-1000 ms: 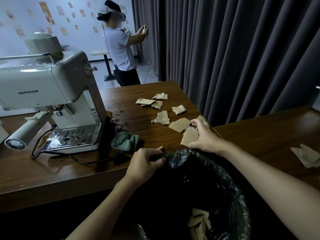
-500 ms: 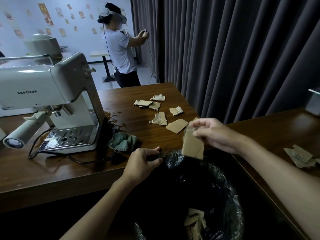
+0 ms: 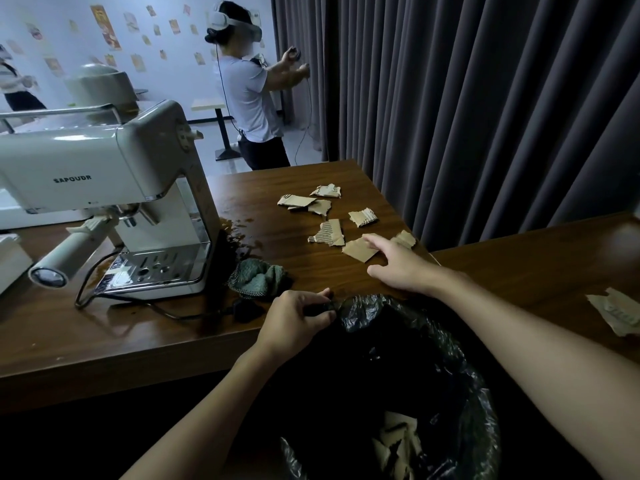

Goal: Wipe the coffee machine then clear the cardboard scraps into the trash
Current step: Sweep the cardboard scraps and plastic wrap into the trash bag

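Observation:
Several brown cardboard scraps lie on the wooden table, right of the cream coffee machine. My right hand hovers with fingers spread over the nearest scrap, fingertips touching it, holding nothing. My left hand pinches the rim of the black trash bag, held at the table's front edge. Cardboard pieces lie inside the bag. A green cloth sits bunched beside the machine's base.
Dark spill marks stain the table next to the machine. A black cord runs along the front. Another scrap lies on the right-hand table. Dark curtains hang behind. A person wearing a headset stands beyond the table.
My right hand lifted a scrap off the table, carried it over the bag and let it go, then returned empty to the scraps. My left hand stayed on the bag rim.

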